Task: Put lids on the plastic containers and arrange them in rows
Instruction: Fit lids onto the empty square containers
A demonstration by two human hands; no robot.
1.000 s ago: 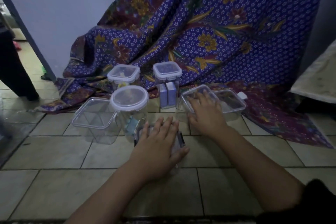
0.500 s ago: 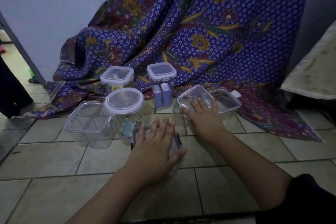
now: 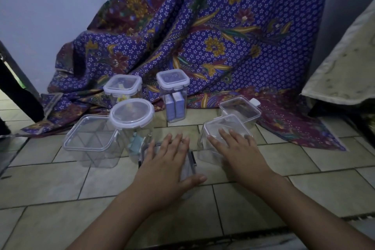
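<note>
Fig. (head view). Vs. a second ago, the right hand has drawn the right container toward the person, out from beside the rear-right container. It now stands roughly level w/ the centre container; this reads as a front row forming on the floor tiles. The left hand has stayed put on the centre container, just in front of the round-lid jar. Pose: both hands palm-down, apart, fingers straight & spread, each flat on its container's lid w/o curling round it. Left thumb lies at the near-right corner. Whether either lid is fully clipped: cannot tell.
</note>
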